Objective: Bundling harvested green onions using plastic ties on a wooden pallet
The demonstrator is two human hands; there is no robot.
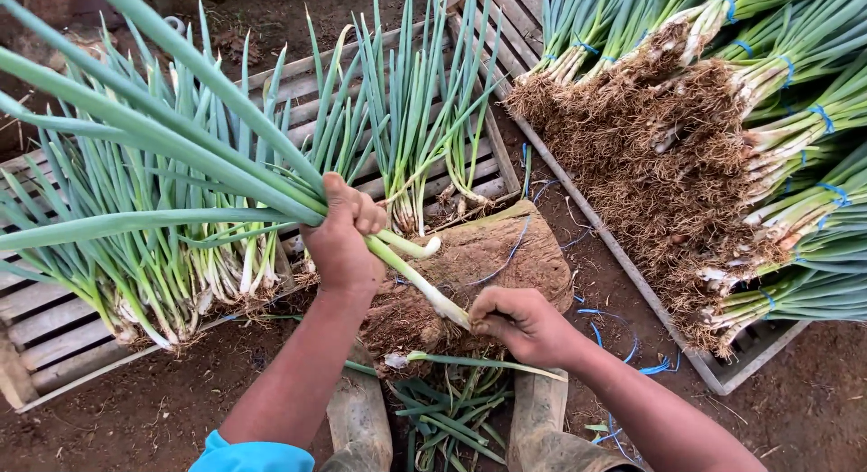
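Note:
My left hand point(343, 242) grips a bunch of green onions point(181, 120) near their white bases, the long leaves fanning up to the left. My right hand point(519, 326) pinches the white root end of one stalk point(432, 296) over a muddy wooden block point(479, 264). A stripped leaf point(479, 364) hangs below that hand.
Loose green onions lean on a wooden pallet point(54, 327) at left. At right, a crate point(722, 368) holds bundles point(768, 84) tied with blue bands, roots toward me. Trimmed leaves point(452, 418) lie between my muddy boots point(361, 427). Blue strings point(601, 332) lie on the soil.

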